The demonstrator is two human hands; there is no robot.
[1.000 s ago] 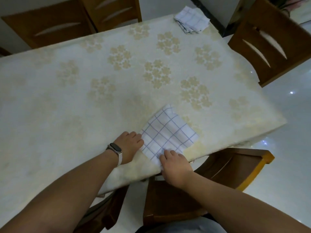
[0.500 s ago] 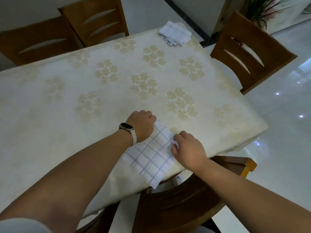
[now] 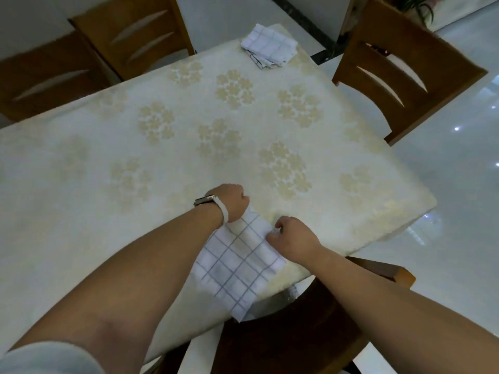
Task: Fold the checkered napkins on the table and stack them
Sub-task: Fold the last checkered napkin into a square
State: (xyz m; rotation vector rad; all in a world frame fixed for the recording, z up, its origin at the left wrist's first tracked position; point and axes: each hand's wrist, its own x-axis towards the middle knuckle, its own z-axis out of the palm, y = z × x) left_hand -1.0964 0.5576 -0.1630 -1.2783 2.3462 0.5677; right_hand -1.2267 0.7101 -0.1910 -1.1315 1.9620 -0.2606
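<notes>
A white napkin with blue checks [image 3: 237, 263] lies folded at the near edge of the table [image 3: 135, 184], one corner hanging over the edge. My left hand [image 3: 231, 202], a watch on its wrist, grips the napkin's far corner with curled fingers. My right hand [image 3: 293, 240] pinches the napkin's right edge. A stack of folded checkered napkins [image 3: 267, 45] sits at the far right corner of the table.
The table carries a cream cloth with gold flower prints. Wooden chairs stand around it: one at the right [image 3: 405, 74], two at the far side [image 3: 129, 36], one under the near edge [image 3: 297, 333]. Glossy white floor lies to the right.
Both hands moved from the napkin's near side to its far corners. The napkin slid toward me, and one corner now hangs over the table edge.
</notes>
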